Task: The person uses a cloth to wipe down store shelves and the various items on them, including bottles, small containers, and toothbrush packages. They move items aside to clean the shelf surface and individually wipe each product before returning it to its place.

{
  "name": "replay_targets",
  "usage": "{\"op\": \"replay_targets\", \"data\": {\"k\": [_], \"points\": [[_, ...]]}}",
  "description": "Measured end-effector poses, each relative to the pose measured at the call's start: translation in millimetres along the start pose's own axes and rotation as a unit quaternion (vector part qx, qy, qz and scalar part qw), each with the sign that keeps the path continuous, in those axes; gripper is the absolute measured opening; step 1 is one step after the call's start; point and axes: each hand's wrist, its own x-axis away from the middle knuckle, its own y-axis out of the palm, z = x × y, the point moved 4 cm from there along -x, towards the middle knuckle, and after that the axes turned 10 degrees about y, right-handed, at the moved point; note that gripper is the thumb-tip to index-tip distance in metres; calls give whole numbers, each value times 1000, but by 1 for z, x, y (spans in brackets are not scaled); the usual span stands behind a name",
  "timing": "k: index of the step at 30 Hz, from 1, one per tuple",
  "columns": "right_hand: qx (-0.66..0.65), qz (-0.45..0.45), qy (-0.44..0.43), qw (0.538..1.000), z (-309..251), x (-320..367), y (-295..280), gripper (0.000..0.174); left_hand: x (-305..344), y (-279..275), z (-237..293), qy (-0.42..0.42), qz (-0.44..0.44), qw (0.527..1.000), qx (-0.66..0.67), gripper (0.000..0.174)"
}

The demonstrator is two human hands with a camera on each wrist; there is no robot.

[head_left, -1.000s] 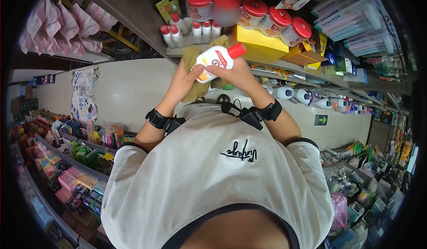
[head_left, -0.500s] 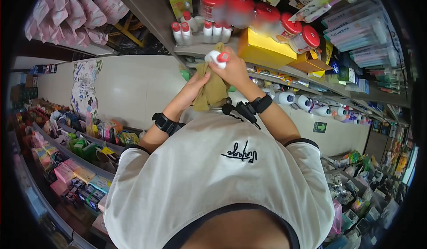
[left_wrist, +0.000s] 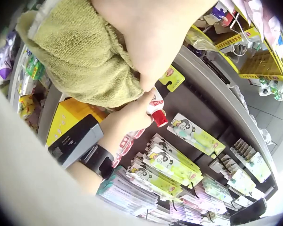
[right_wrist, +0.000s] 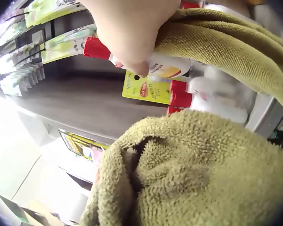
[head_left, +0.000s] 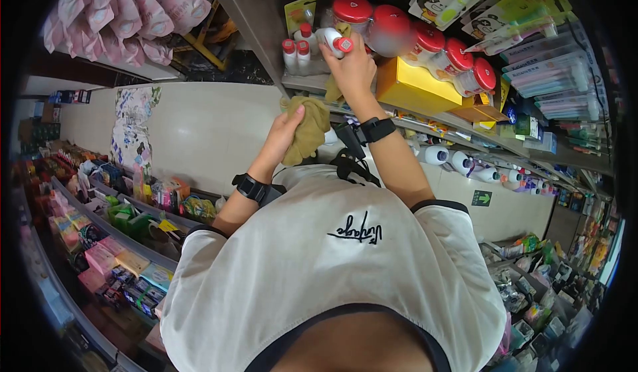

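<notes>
Up has gone our right hand, fingers wrapped round the red-capped bottle, now at the shelf at twelve o'clock beside a row of like bottles. Our left hand, at seven o'clock of it, clutches the olive cloth.

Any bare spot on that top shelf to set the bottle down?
Tight. The one gap I can make out on the shelf lies between the small red-capped bottles and the yellow box, right where the right hand holds the bottle. Red-lidded jars pack the shelf beyond. Hanging packs fill the space above.
</notes>
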Motion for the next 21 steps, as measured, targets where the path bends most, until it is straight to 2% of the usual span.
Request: {"op": "replay_targets", "data": {"k": [4,7,10,13,16,21], "points": [[17,-8,46,999,11,13,20,56,0,-15,-5,-23,-32,998,-45,36],[13,32,68,997,13,19,27,56,-3,-29,-8,-43,-42,997,-45,35],[36,7,101,994,12,22,36,57,-6,-37,-6,-52,-60,996,-52,36],[57,-16,98,993,15,22,50,58,-8,-40,0,-84,-87,991,-57,36],[74,-20,102,992,15,21,60,59,-8,-41,3,-79,-90,991,-56,35],[76,32,57,995,15,26,65,54,-10,-53,-3,-81,-103,990,-55,34]]}}
